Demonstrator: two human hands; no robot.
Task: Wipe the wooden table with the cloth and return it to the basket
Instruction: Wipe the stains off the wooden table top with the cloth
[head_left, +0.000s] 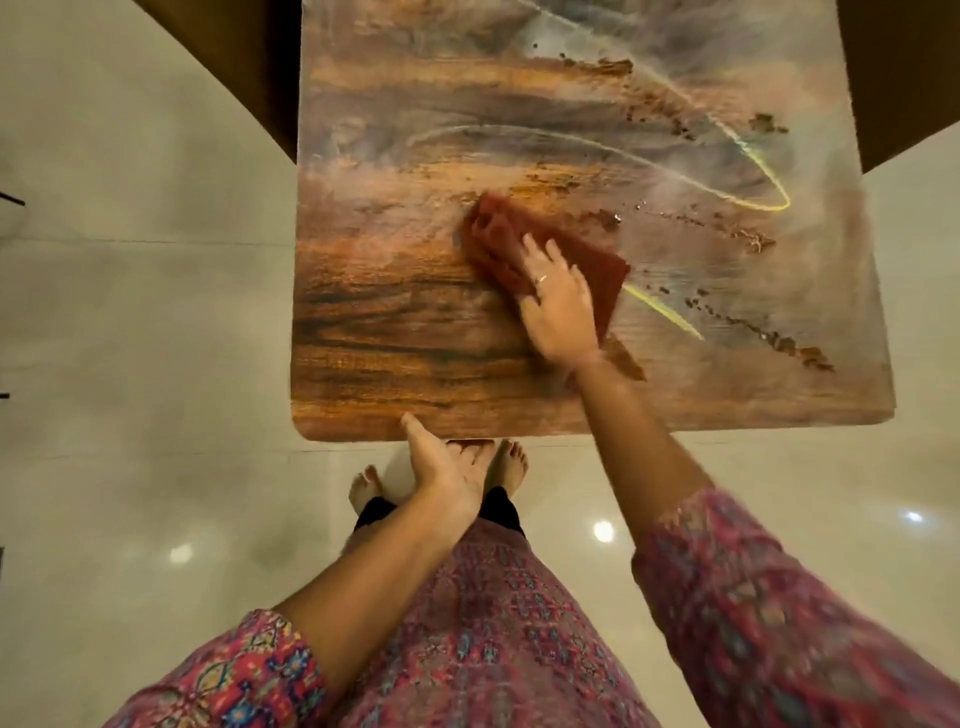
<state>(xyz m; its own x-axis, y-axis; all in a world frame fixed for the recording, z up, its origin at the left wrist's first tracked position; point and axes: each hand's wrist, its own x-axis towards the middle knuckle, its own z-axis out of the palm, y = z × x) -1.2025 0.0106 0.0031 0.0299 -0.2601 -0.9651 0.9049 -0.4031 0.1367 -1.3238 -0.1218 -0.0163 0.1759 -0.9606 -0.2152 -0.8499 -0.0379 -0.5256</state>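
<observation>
cloth (506, 244): rust-red, rumpled, pressed flat by right hand (558, 306) | left hand (447, 467): released, at wooden table (395, 322) edge

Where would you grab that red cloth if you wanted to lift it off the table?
Probably the bunched far-left end of the cloth, pinched from above. It humps up in folds there, so fingers can close round it, while the rest lies flat on the wooden table under the right hand, whose straight fingers press it down. The left hand touches the near edge.
</observation>
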